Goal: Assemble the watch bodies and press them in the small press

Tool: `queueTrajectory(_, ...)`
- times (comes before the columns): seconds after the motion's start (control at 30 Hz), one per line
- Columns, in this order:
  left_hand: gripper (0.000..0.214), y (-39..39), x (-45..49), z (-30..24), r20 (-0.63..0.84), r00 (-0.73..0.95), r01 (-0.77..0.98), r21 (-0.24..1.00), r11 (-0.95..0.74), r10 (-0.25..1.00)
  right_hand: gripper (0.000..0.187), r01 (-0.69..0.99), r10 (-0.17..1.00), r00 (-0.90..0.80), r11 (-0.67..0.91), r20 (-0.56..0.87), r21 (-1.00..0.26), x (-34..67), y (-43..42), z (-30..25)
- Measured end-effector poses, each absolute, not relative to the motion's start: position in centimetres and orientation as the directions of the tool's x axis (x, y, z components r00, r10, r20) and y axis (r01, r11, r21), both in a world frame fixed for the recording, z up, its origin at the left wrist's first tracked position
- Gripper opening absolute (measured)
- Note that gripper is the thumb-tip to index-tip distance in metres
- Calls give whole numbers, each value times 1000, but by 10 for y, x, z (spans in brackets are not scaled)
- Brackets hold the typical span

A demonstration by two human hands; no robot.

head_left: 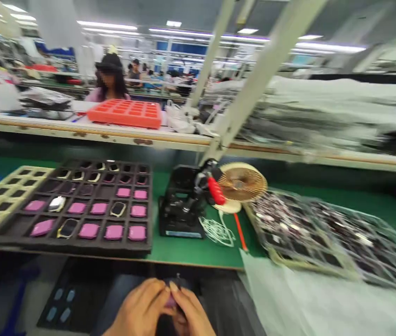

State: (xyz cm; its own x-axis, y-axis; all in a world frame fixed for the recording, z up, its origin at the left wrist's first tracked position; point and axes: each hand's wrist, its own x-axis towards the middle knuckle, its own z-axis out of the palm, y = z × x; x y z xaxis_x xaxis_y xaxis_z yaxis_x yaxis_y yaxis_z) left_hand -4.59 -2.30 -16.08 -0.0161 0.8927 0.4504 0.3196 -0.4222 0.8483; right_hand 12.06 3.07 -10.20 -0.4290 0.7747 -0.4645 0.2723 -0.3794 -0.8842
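Low in the head view, my left hand (141,308) and my right hand (191,310) meet over my lap, fingertips pinched together. Between them shows a small purple piece (170,301), mostly covered by the fingers. It matches the colour of the rounded purple pieces (88,230) lying in the dark compartment tray (68,246) in front of my left hand. That tray also holds several watch-like cases (67,228) with pale rims. Beyond my hands on the green bench stands a black clamp fixture (181,205) with a red handle (216,190).
A round slatted disc (242,181), coiled white cable (217,231) and orange strip (240,232) lie right of the fixture. Farther right are parts-filled trays (303,268). A cream tray (7,198) lies left. An orange tray (126,114) sits on the shelf; a person (109,79) is behind it.
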Motion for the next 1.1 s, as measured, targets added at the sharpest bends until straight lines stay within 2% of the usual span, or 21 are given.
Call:
queueTrajectory(0.07, 38, -13, -51, -147, 571, 91, 401, 729, -555, 816, 59, 272, 939, -240, -180, -248, -945, 142, 46, -86)
queueTrajectory(0.1, 38, -5, -50, -137, 590, 102, 435, 698, -570, 801, 59, 298, 990, -122, -25, -65, -954, 150, 58, -72)
queueTrajectory(0.13, 34, 3, -46, -126, 600, 105, 472, 672, -571, 793, 55, 341, 991, 11, 124, 136, -932, 158, 73, -56)
queueTrajectory(0.2, 25, 26, -31, -106, 596, 92, 539, 644, -543, 798, 34, 387, 851, 177, 401, 493, -831, 164, 108, -20)
queueTrajectory(0.23, 21, 40, -21, -100, 598, 90, 571, 624, -533, 796, 30, 384, 775, 151, 526, 614, -759, 164, 126, -4)
queueTrajectory(0.27, 18, 54, -12, -97, 598, 84, 595, 611, -522, 797, 36, 378, 714, 70, 627, 697, -681, 161, 143, 8)
queueTrajectory(0.33, 15, 83, 1, -98, 605, 62, 621, 599, -505, 794, 46, 334, 594, -145, 782, 791, -526, 153, 171, 26)
queueTrajectory(0.37, 14, 95, 5, -102, 607, 51, 628, 598, -499, 793, 44, 314, 538, -229, 830, 812, -461, 148, 182, 31)
queueTrajectory(0.4, 14, 104, 7, -106, 610, 42, 631, 598, -494, 792, 39, 304, 486, -266, 862, 833, -405, 144, 189, 36)
queueTrajectory(0.47, 15, 114, 7, -116, 611, 32, 629, 603, -491, 791, 35, 341, 428, -207, 874, 880, -345, 138, 196, 45)
queueTrajectory(0.6, 19, 108, 3, -120, 612, -6, 592, 639, -490, 791, 28, 496, 422, 116, 760, 899, -420, 136, 186, 56)
queueTrajectory(0.67, 19, 100, 1, -116, 607, -77, 573, 676, -463, 791, 23, 510, 484, 127, 717, 866, -476, 139, 177, 40)
queueTrajectory(0.77, 21, 85, -1, -113, 586, -219, 547, 736, -399, 780, 21, 523, 666, -154, 682, 729, -512, 147, 171, -12)
queueTrajectory(0.87, 24, 72, 2, -116, 565, -302, 530, 769, -357, 768, 26, 688, 799, -438, 592, 411, -419, 148, 179, -59)
queueTrajectory(0.93, 22, 66, 5, -117, 551, -329, 525, 782, -336, 767, 28, 776, 839, -482, 543, 252, -322, 143, 189, -72)
queueTrajectory(0.97, 20, 64, 7, -117, 547, -349, 525, 787, -325, 761, 28, 793, 847, -486, 531, 216, -297, 139, 194, -73)
queueTrajectory(1.1, 24, 68, 11, -110, 620, -420, 582, 744, -328, 662, 27, 790, 840, -509, 542, 187, -287, 131, 201, -63)
